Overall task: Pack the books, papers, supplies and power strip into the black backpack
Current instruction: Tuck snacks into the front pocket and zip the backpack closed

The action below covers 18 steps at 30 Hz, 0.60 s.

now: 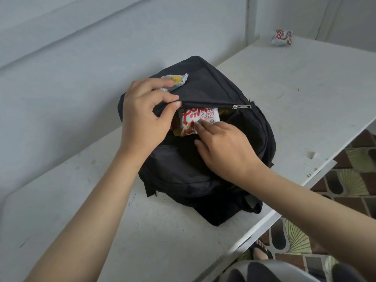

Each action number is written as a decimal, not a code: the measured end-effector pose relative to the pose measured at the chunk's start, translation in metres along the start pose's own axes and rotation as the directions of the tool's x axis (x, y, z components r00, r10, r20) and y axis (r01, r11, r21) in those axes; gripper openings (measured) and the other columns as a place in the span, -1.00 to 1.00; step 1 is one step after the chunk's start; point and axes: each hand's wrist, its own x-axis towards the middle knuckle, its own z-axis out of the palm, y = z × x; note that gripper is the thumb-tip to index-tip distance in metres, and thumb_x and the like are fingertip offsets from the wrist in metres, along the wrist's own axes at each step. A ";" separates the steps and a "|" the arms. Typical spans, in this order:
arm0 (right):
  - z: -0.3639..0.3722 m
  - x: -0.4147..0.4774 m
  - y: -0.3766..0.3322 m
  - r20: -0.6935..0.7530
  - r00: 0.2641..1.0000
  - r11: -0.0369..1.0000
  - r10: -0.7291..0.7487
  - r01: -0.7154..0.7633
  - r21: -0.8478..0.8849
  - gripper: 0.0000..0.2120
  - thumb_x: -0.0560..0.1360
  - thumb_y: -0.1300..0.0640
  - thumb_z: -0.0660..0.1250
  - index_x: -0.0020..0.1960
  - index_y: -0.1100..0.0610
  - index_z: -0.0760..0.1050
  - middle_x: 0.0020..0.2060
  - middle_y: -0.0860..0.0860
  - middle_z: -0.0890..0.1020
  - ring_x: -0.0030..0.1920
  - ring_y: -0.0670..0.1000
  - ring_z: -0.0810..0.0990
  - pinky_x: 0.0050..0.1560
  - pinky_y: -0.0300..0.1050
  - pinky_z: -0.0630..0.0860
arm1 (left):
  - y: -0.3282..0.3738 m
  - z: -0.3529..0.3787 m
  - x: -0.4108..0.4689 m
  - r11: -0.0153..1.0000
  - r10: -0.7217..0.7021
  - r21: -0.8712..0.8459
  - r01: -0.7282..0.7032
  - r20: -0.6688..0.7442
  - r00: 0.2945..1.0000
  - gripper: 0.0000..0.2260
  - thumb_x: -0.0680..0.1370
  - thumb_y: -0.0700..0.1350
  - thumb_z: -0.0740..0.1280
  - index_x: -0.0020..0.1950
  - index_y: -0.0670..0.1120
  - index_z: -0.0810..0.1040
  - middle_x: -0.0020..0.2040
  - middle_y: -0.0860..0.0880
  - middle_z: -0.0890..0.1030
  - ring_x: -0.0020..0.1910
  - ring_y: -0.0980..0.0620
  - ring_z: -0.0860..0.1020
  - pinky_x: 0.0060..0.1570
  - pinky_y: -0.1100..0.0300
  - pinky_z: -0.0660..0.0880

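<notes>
The black backpack (205, 159) lies on a white table (305, 94), its front pocket unzipped. My left hand (144, 117) pinches the upper edge of the pocket opening and lifts the flap. My right hand (221, 147) has its fingertips on a red and white snack packet (198, 120) that lies half inside the pocket. A yellow wrapper edge shows under that packet. Another white packet with a yellow print (175, 80) pokes out from beneath the left fingers at the bag's top left. The silver zipper pull (242, 106) sits at the right end of the opening.
A crumpled red and white packet (281, 37) lies at the table's far right corner near the wall. The table's front edge runs diagonally at the right, with patterned floor tiles (345, 180) and a sandalled foot (261, 249) below it.
</notes>
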 end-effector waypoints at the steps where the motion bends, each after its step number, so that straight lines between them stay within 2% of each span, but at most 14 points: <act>1: -0.002 -0.001 -0.003 0.066 0.998 1.000 0.025 -0.025 -0.012 -0.51 0.53 -0.02 0.09 0.31 0.25 0.48 0.22 0.19 0.56 0.16 0.18 0.56 0.14 0.02 0.50 | 0.000 0.000 0.000 1.000 0.005 -0.004 -0.005 -0.006 1.000 -0.90 0.46 -0.15 0.42 -0.15 -0.17 0.67 0.03 -0.05 0.64 0.08 0.01 0.52 0.10 0.18 0.45; 3: -0.006 -0.001 -0.005 0.165 0.984 0.998 0.062 -0.059 -0.019 -0.41 0.56 -0.11 -0.03 0.47 0.21 0.24 0.43 0.18 0.33 0.42 0.15 0.32 0.40 -0.01 0.23 | -0.001 0.001 0.001 1.000 0.014 -0.013 -0.015 -0.017 1.000 -0.91 0.46 -0.16 0.42 -0.15 -0.18 0.67 0.02 -0.04 0.64 0.07 0.03 0.52 0.10 0.20 0.45; 6: -0.006 0.004 -0.004 0.200 0.974 0.995 0.104 -0.102 -0.020 -0.38 0.61 -0.14 -0.07 0.54 0.19 -0.04 0.52 0.17 0.05 0.53 0.14 0.00 0.49 -0.03 -0.06 | -0.002 0.002 0.001 1.000 0.018 -0.016 -0.019 -0.026 0.999 -0.91 0.46 -0.16 0.42 -0.15 -0.18 0.67 0.02 -0.03 0.63 0.07 0.09 0.49 0.10 0.20 0.44; 8: -0.006 0.003 -0.007 0.186 0.975 0.992 0.123 -0.115 -0.053 -0.38 0.61 -0.13 -0.02 0.53 0.23 0.01 0.51 0.21 0.10 0.52 0.18 0.04 0.49 0.02 -0.04 | -0.002 0.002 0.000 1.000 0.018 -0.021 -0.019 -0.028 0.999 -0.91 0.46 -0.16 0.42 -0.15 -0.17 0.67 0.02 -0.02 0.62 0.07 0.13 0.47 0.09 0.20 0.44; 10: -0.008 -0.003 -0.012 0.130 0.988 0.995 0.080 -0.072 -0.067 -0.40 0.58 -0.11 0.02 0.46 0.27 0.24 0.43 0.25 0.31 0.44 0.23 0.26 0.44 0.09 0.14 | -0.002 0.002 0.000 0.999 0.021 -0.024 -0.022 -0.028 0.999 -0.92 0.46 -0.16 0.42 -0.15 -0.17 0.67 0.01 -0.01 0.62 0.07 0.15 0.47 0.08 0.21 0.44; 12: -0.008 -0.008 -0.013 0.129 0.991 1.000 -0.029 0.028 0.011 -0.43 0.56 -0.10 0.01 0.40 0.25 0.35 0.35 0.21 0.44 0.36 0.20 0.39 0.39 0.06 0.24 | -0.003 0.001 -0.001 0.999 0.023 -0.021 -0.024 -0.028 0.999 -0.92 0.46 -0.16 0.42 -0.16 -0.16 0.67 0.00 -0.03 0.64 0.06 0.10 0.50 0.08 0.21 0.44; 15: -0.005 -0.009 -0.011 0.213 0.967 0.990 -0.139 0.128 0.066 -0.40 0.58 -0.15 -0.10 0.47 0.18 0.25 0.43 0.14 0.35 0.45 0.14 0.27 0.46 0.03 0.07 | -0.003 0.002 -0.002 0.999 0.031 -0.015 -0.032 -0.027 0.999 -0.92 0.46 -0.16 0.42 -0.17 -0.17 0.67 -0.01 -0.03 0.64 0.04 0.06 0.51 0.07 0.16 0.45; 18: -0.001 -0.005 -0.007 0.241 0.967 0.997 -0.080 0.074 0.034 -0.29 0.54 -0.24 -0.24 0.52 0.16 0.14 0.50 0.09 0.21 0.51 0.15 0.12 0.48 0.06 -0.06 | -0.003 0.002 -0.002 0.999 0.034 -0.011 -0.035 -0.019 0.999 -0.92 0.46 -0.16 0.42 -0.16 -0.17 0.67 -0.01 0.00 0.62 0.04 0.07 0.51 0.06 0.16 0.46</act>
